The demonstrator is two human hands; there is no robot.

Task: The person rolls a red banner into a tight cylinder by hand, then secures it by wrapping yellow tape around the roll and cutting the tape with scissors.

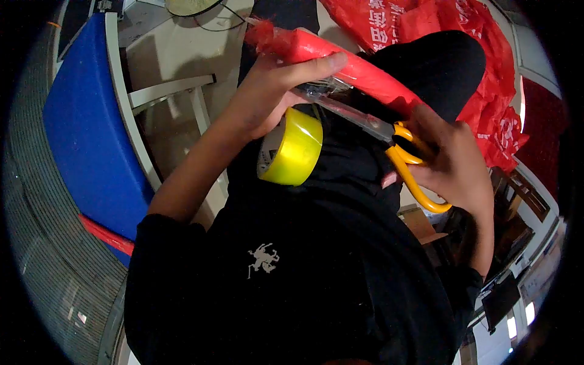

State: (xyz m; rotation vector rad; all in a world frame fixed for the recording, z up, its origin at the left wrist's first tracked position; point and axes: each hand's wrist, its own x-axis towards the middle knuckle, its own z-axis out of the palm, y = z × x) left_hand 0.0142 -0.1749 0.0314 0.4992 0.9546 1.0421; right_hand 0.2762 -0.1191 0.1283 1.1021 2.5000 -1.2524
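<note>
My left hand (274,88) is closed round the upper end of a long red roll (359,70), its thumb across the roll. At the roll's lower right end, my right hand (459,161) holds orange-handled scissors (420,185) and touches the roll. The scissor blades point up and left beneath the roll, toward my left hand. Clear plastic film (334,85) shows between the roll and the blades. A roll of yellow tape (295,146) hangs or rests just under my left hand, against the black clothing; how it is supported is hidden.
A blue chair (91,121) with a pale frame stands at the left. Red plastic sheeting (486,79) with white lettering spreads at the upper right. A round object (188,5) with a black cord lies at the top. Cardboard (420,224) shows beneath my right forearm.
</note>
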